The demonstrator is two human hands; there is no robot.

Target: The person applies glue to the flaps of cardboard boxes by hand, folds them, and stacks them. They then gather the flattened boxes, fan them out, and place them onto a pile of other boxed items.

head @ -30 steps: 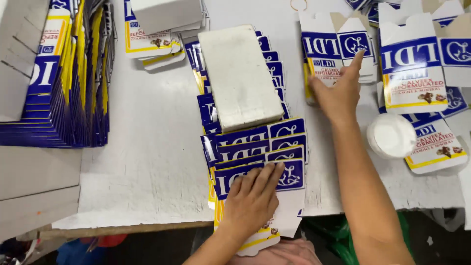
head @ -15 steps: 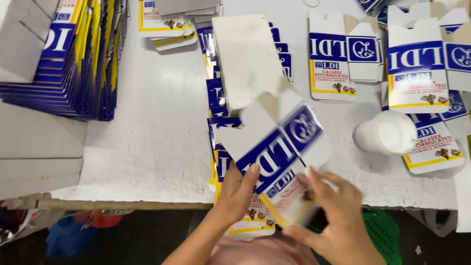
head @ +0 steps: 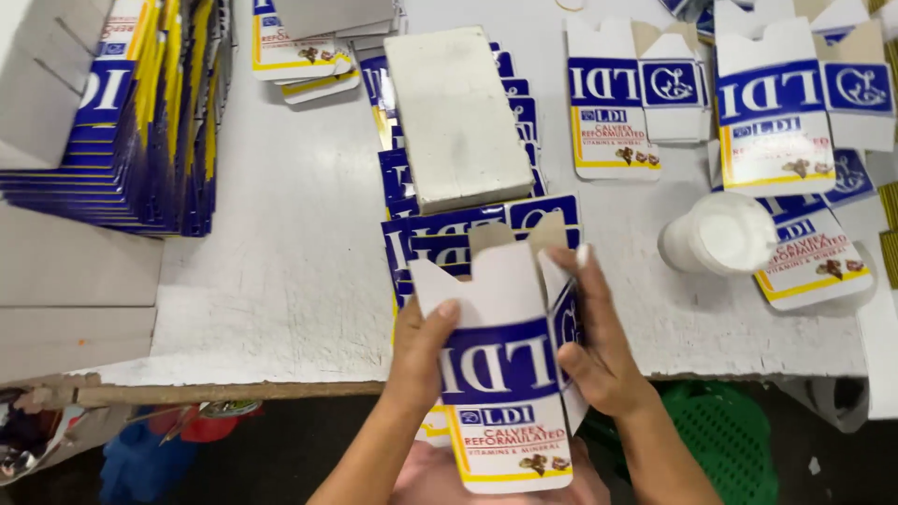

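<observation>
Bare lane left, clutter elsewhere

Open white tabletop runs between the stacked flat cartons and the white block; a white cup crowds the right.

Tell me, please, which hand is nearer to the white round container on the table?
Right. The right hand grips the carton's side just left of the white round container; the left hand holds the carton's far side.
</observation>
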